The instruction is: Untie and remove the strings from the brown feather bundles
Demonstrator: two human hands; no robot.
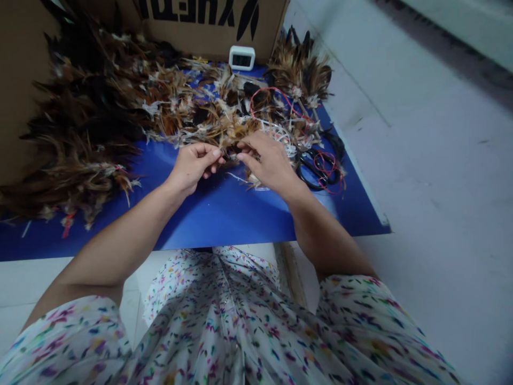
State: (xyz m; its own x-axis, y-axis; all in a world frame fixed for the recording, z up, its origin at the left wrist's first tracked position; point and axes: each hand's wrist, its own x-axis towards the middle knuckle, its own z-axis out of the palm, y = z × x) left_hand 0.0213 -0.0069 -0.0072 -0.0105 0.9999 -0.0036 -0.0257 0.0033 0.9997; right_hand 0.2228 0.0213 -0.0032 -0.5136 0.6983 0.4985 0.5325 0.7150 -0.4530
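Feather tuft (230, 154) — brn, wispy — pinched in L hand (193, 164); R hand (271, 159) curled close, can't tell grip.

Single head-worn camera, looking forward and steeply down. Shirt (224, 331) nearest, filling bottom of frame. Desk (224, 214) close, seen from above, across the middle. Carton (204, 40) farther off, cut by top edge. Wide field.
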